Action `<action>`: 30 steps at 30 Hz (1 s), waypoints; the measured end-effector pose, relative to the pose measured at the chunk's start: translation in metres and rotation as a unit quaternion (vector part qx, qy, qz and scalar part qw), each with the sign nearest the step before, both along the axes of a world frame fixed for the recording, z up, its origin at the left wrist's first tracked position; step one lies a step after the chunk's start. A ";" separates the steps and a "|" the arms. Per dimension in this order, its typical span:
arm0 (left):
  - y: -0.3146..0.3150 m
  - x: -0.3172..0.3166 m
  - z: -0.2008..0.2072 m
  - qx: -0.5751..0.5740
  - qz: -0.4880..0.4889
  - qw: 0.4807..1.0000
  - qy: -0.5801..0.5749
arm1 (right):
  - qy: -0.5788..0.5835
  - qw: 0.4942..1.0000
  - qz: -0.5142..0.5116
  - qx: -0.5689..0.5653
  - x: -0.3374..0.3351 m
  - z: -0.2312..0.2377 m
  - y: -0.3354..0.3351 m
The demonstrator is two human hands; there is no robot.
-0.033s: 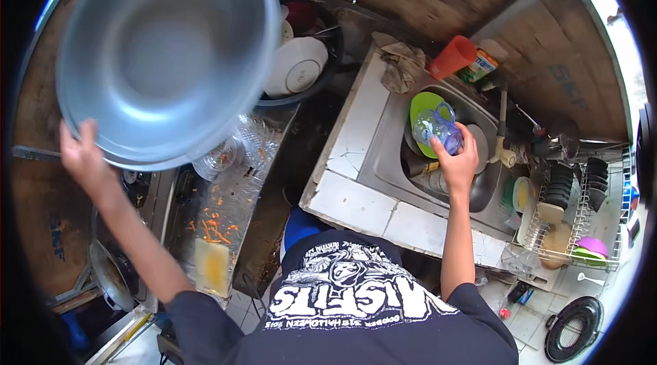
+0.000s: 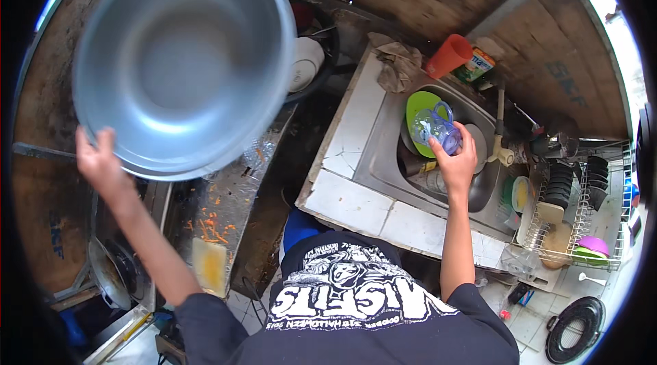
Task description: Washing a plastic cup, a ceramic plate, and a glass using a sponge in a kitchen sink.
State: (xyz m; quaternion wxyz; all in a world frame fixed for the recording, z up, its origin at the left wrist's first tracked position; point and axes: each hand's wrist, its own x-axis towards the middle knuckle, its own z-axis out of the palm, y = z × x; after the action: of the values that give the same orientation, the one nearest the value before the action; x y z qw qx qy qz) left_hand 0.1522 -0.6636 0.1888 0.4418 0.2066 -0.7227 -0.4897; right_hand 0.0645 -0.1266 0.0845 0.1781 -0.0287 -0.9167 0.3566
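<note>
My left hand (image 2: 102, 163) is closed on the rim of a large grey plastic basin (image 2: 181, 50), held up at the upper left with its hollow side facing me. Over the sink, my right hand (image 2: 457, 160) grips a clear bluish-purple plastic mug (image 2: 438, 131) with a loop handle. The steel sink (image 2: 383, 153) holds a bright green plate (image 2: 419, 106) behind the mug and other dishes partly hidden by my hand. Behind the basin, a dark tub (image 2: 330, 67) with a white bowl (image 2: 306, 62) is partly covered.
A crumpled cloth (image 2: 397, 62), a red cup (image 2: 449, 56) and a small packet (image 2: 475, 64) stand behind the sink, beside the faucet (image 2: 501, 139). At right is a dish rack (image 2: 575, 194) with dark bowls. Orange shreds lie near a yellow-stained board (image 2: 211, 266) at left.
The basin in my left hand has shifted to the right, covering more of the dark tub and the white bowl. My right hand and the mug stay nearly in place.
</note>
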 end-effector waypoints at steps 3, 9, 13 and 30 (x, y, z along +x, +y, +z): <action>0.103 0.033 -0.054 0.119 -0.067 0.990 -0.038 | -0.007 0.976 0.028 -0.215 0.017 0.007 0.027; 0.231 0.066 -0.186 0.272 -0.103 0.955 -0.057 | 0.025 0.939 0.156 -0.305 0.050 0.037 0.041; 0.272 0.050 -0.227 0.289 -0.110 0.949 -0.058 | 0.036 0.954 0.297 -0.004 0.036 0.025 0.026; 0.272 0.026 -0.269 0.190 -0.061 0.959 -0.202 | 0.020 0.961 0.276 -0.008 0.028 -0.056 0.000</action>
State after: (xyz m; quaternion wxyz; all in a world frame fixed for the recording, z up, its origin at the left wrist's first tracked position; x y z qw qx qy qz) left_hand 0.1783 -0.3913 -0.0797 0.2083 0.3375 -0.7017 -0.5919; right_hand 0.0929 -0.1271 0.0285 0.0913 0.2309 -0.8825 0.3993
